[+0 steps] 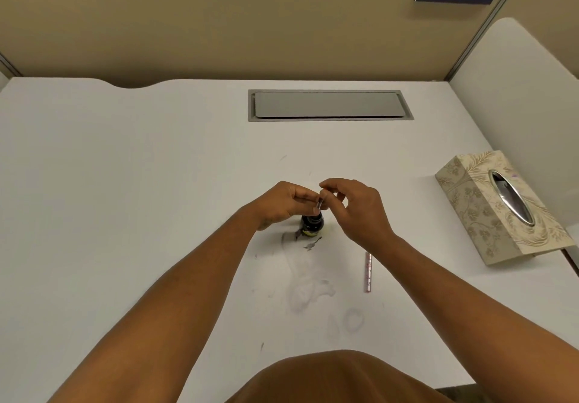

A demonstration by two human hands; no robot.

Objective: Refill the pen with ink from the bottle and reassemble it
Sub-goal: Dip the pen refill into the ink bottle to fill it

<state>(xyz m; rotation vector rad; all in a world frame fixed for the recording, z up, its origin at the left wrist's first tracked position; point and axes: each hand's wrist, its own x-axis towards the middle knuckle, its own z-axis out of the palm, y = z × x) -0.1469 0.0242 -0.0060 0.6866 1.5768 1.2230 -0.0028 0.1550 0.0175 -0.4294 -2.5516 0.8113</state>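
Hands meet right over the bottle (pixel 311 223), so let's sweep across from the left. Left hand (pixel 282 202) comes in first, fingers curled, pinching the lower part of a thin pen piece (pixel 319 204) that stands nearly upright just above the bottle's mouth. My read: it steadies the piece so the tip stays in line with the ink. Bottle sits directly under those fingertips, dark, small, open as far as I can tell, though the mouth itself is hidden behind the fingers.

Right hand (pixel 351 205) now, thumb and forefinger curled onto the top end of the same piece, the other fingers loosely bent. That looks like a grip for working the filler, drawing ink up; whether the tip is actually in the ink, I cannot tell.

Just below the fingers, grey ink smears (pixel 310 246) mark the desk (pixel 125 183), so spills are a live risk. Right of the right wrist, well apart from the fingers, lies the barrel (pixel 368 272), pale and slim, waiting for reassembly. Farther right, a tissue box (pixel 498 205) stands near the desk edge, within reach for wiping. Nothing sits between the fingers and the barrel.
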